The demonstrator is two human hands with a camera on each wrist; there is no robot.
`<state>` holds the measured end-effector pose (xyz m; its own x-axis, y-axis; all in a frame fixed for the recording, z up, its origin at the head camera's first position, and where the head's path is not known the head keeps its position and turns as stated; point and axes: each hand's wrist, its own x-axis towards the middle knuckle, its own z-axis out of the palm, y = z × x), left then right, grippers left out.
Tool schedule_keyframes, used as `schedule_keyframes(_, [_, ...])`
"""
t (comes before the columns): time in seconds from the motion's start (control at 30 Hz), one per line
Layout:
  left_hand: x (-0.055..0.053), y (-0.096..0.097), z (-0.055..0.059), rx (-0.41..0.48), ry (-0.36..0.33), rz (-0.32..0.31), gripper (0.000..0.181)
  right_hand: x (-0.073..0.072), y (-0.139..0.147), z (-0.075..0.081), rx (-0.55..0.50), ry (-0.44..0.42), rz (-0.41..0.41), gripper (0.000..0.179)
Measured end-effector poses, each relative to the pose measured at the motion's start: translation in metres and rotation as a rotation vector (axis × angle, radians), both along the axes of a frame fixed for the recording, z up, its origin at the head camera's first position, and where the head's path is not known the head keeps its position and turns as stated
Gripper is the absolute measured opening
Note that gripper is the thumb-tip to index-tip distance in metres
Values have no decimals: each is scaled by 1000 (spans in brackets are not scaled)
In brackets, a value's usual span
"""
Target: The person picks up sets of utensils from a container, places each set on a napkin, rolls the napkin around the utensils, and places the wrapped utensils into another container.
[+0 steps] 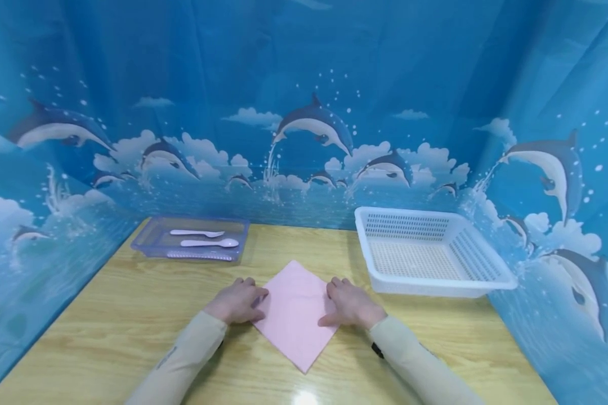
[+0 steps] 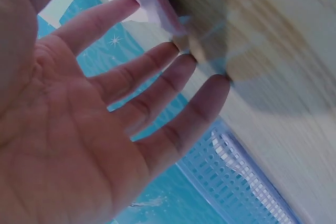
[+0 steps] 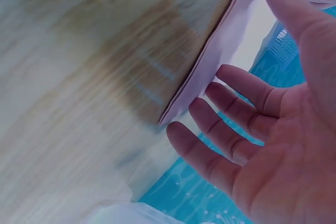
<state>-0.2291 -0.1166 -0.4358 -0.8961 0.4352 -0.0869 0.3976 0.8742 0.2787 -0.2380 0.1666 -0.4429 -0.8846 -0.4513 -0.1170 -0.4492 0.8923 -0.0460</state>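
Observation:
A pink folded cloth [image 1: 298, 315] lies as a diamond on the wooden table, one corner pointing at me. My left hand [image 1: 237, 301] is at its left corner, with thumb and index fingertip touching the edge. In the left wrist view the fingers of that hand [image 2: 115, 93] are spread and loosely bent, close to the cloth's edge [image 2: 155, 3]. At the right corner rests my right hand [image 1: 352, 304], thumb and fingertips along the edge. The right wrist view shows stacked layers in the cloth [image 3: 220, 45], with the right hand's fingers [image 3: 247, 114] extended beside it.
A translucent purple tray [image 1: 149, 250] at the back left holds a pale fork [image 1: 196, 232] and a pale spoon [image 1: 210, 243]. Toward the back right stands a white perforated basket [image 1: 436, 287]. A blue dolphin-print curtain [image 1: 304, 56] borders the table [image 1: 106, 320] at the back and sides.

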Motion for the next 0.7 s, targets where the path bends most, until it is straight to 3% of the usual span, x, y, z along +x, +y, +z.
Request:
schedule_keyframes(0.17, [-5, 1, -1, -24, -13, 12, 57, 1, -1, 1, 11, -6, -10, 76])
schedule_keyframes(0.37, [-9, -1, -5, -20, 8, -18, 58, 0, 0, 2, -44, -34, -7, 40])
schedule_keyframes(0.7, [-6, -1, -3, -8, -27, -38, 56, -7, 3, 0, -116, -47, 53, 37])
